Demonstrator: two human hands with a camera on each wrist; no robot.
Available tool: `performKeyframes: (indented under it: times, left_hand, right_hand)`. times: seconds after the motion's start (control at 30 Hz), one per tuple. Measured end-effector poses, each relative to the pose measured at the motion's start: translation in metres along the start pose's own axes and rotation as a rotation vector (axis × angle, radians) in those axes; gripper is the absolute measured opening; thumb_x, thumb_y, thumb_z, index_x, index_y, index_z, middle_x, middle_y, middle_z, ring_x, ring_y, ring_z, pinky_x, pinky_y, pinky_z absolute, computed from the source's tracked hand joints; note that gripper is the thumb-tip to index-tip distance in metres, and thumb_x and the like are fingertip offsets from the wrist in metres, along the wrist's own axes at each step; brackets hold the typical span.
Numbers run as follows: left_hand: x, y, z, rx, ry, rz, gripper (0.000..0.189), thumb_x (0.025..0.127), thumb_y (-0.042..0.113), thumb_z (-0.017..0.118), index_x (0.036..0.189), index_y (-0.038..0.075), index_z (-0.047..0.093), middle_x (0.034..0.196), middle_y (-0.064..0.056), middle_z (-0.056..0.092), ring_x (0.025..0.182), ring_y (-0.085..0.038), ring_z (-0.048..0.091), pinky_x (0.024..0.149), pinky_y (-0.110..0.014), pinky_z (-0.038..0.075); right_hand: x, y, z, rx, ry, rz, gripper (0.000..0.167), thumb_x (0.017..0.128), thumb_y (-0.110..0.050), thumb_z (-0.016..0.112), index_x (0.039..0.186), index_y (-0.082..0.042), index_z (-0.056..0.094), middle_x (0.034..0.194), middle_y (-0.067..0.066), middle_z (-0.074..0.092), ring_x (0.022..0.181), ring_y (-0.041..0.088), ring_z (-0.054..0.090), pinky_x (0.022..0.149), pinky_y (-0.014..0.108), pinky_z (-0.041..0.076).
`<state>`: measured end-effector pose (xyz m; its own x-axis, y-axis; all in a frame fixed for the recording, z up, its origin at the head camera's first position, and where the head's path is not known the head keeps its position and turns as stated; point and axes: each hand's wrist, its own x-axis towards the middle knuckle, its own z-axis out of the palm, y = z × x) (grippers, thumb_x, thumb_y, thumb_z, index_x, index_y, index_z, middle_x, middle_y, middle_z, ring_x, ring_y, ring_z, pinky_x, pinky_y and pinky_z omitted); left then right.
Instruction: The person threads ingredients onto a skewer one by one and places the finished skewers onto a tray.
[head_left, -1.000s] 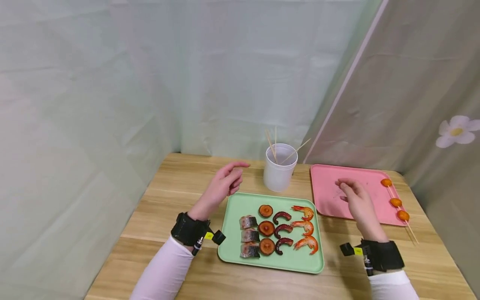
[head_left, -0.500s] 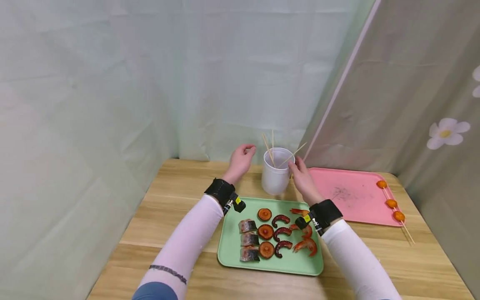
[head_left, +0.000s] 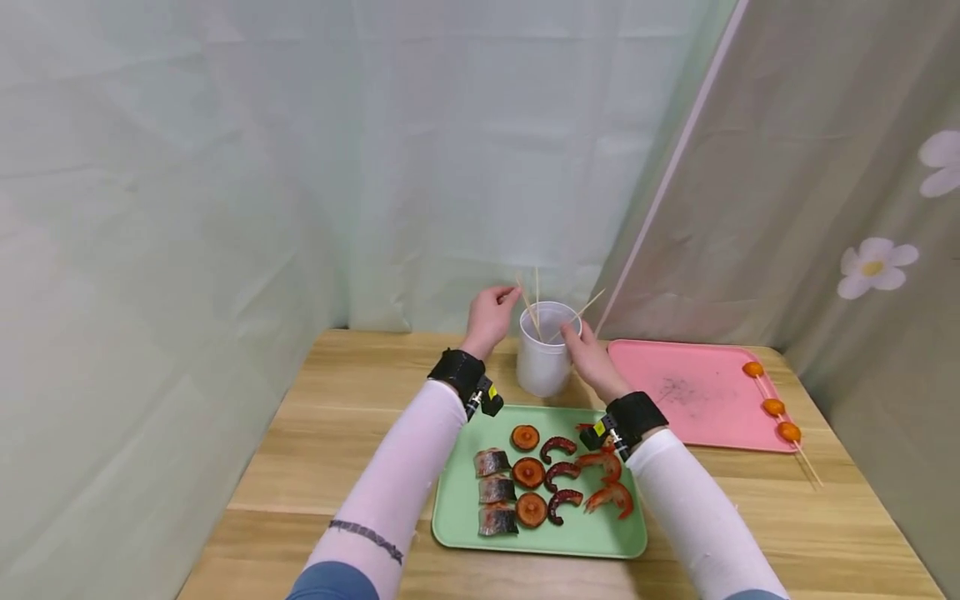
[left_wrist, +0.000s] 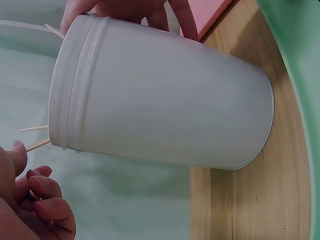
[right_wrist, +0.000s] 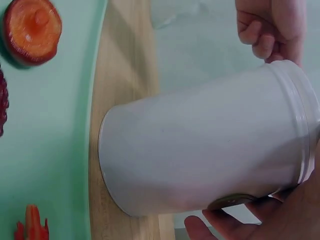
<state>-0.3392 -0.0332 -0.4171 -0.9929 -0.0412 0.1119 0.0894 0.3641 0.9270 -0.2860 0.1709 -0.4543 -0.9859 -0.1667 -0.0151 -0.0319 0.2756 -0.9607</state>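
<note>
A white plastic bucket [head_left: 542, 371] stands upright behind the green tray, with thin wooden skewers [head_left: 592, 302] leaning out of it. My right hand [head_left: 596, 365] grips the bucket's right side, thumb at the rim and fingers along the outer wall. To the left of the rim, my left hand [head_left: 489, 320] pinches one bamboo skewer [left_wrist: 37, 145] between thumb and forefinger; its lower part is inside the bucket. The other left fingers are curled in. In the right wrist view, the bucket wall [right_wrist: 200, 145] hides the skewers.
The green tray [head_left: 455, 521] bears rows of fish pieces [head_left: 497, 490], mushroom caps [head_left: 528, 472], octopus tentacles [head_left: 562, 475] and shrimp [head_left: 613, 498], partly under my right wrist. At the right lies a pink tray [head_left: 697, 387], a skewer of orange balls [head_left: 773, 407] along its right edge. Curtains hang behind.
Both hands have come inward to the bucket, the right from over the pink tray. The right has taken hold of the bucket; the left has taken hold of a skewer.
</note>
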Motion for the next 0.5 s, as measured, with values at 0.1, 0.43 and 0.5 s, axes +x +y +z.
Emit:
performKeyframes:
  times: [0.1,0.43,0.5]
  left_hand:
    - [0.0025,-0.0004,0.0005,0.024,0.006,0.006,0.037,0.109,0.032,0.066,0.132,0.004,0.075,0.121,-0.011,0.074,0.107,-0.024,0.065,0.091,-0.037,0.053]
    - [0.0052,0.0030,-0.0005,0.040,0.002,-0.005,0.029,0.104,0.026,0.073,0.125,0.006,0.079,0.107,-0.008,0.071,0.092,-0.021,0.059,0.071,-0.029,0.045]
    - [0.0045,0.0037,-0.0015,0.034,0.000,-0.010,0.029,0.104,0.025,0.074,0.125,0.006,0.079,0.106,-0.008,0.070,0.091,-0.021,0.058,0.070,-0.029,0.045]
  right_hand:
    - [0.0017,0.0008,-0.0006,-0.036,0.001,0.014,0.066,0.116,-0.047,0.037,0.169,-0.009,0.022,0.165,0.025,0.035,0.152,0.039,0.034,0.121,0.059,0.031]
    - [0.0002,-0.0020,-0.0022,-0.107,0.007,0.057,0.068,0.115,-0.054,0.037,0.168,-0.014,0.024,0.159,0.024,0.042,0.136,0.040,0.046,0.105,0.055,0.043]
    - [0.0007,-0.0020,-0.0015,-0.116,0.002,0.060,0.069,0.114,-0.055,0.036,0.168,-0.014,0.023,0.158,0.024,0.042,0.136,0.040,0.046,0.105,0.055,0.043]
